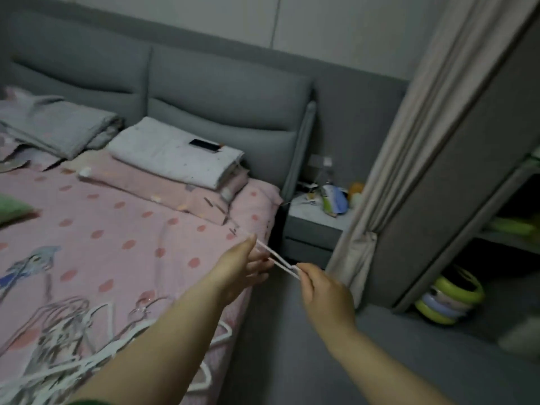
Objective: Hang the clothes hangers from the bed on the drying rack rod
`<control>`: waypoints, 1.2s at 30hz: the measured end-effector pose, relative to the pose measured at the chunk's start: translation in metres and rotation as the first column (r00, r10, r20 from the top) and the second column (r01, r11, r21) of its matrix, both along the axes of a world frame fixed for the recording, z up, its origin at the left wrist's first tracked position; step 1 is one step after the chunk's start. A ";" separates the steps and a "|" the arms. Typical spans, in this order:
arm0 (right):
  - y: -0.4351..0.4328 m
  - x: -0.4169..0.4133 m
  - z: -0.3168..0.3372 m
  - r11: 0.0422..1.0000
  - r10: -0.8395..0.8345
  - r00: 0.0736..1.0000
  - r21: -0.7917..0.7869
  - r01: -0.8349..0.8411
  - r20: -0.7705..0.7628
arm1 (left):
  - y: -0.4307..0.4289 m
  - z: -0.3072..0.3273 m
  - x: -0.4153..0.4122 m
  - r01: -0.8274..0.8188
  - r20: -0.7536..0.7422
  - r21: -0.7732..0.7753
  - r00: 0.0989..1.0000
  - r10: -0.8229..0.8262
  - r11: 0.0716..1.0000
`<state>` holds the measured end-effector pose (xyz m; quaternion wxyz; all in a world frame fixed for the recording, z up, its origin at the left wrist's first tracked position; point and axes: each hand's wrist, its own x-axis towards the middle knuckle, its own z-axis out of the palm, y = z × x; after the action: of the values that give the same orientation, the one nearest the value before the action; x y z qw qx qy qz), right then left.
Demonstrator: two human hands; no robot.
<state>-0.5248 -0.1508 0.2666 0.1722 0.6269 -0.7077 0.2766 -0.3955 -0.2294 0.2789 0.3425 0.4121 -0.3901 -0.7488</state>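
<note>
A thin pale pink hanger (pixel 277 260) is held in the air over the right edge of the bed (pixel 122 229). My left hand (pixel 242 270) holds its far end between thumb and fingers. My right hand (pixel 324 293) pinches its near end. A heap of several white and clear hangers (pixel 87 340) lies on the pink dotted bedspread at the lower left, partly hidden by my left forearm. The drying rack rod is not in sight.
Folded blankets and a dark phone (pixel 204 145) lie by the grey headboard. A cluttered nightstand (pixel 318 220) stands right of the bed. A beige curtain (pixel 415 147) hangs beside grey shelving with green rings (pixel 450 299) on the floor.
</note>
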 end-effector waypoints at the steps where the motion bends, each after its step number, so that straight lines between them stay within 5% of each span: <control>1: 0.016 -0.012 0.003 0.998 -0.051 0.998 -0.046 0.050 -0.034 | 0.007 0.011 -0.020 0.009 -0.016 -0.004 1.000 -0.009 1.000; 5: 0.085 -0.056 0.015 0.977 -0.134 0.991 -0.173 0.126 -0.031 | 0.052 0.035 -0.098 0.074 0.021 -0.059 0.997 -0.073 0.996; 7: 0.128 -0.072 0.025 0.987 -0.122 0.992 -0.104 0.122 0.009 | 0.079 0.046 -0.131 0.115 0.017 -0.079 0.993 -0.114 0.990; 10: 0.200 -0.096 0.041 0.991 -0.137 0.950 0.038 0.131 0.281 | 0.128 0.070 -0.175 0.250 -0.006 -0.119 0.968 -0.252 0.961; 13: 0.275 -0.120 0.061 0.982 -0.189 0.849 0.091 0.166 0.494 | 0.191 0.098 -0.212 0.407 0.018 -0.233 0.910 -0.415 0.883; 19: 0.416 -0.179 0.108 0.951 -0.258 0.780 0.005 0.311 0.570 | 0.318 0.156 -0.253 0.580 0.094 -0.409 0.795 -0.599 0.705; 29: 0.582 -0.282 0.202 0.729 -0.552 0.754 -0.234 0.643 0.355 | 0.439 0.216 -0.324 0.664 0.364 -0.665 0.688 -0.627 0.343; 36: 0.647 -0.360 0.244 0.557 -0.810 0.577 -0.171 0.813 0.105 | 0.496 0.242 -0.419 0.607 0.352 -0.784 0.606 -0.713 0.128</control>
<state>-0.8848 0.4959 0.5103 0.3372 0.2085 -0.8860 0.2406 -0.8142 0.2665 0.5209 0.1503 -0.0722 -0.8235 -0.5423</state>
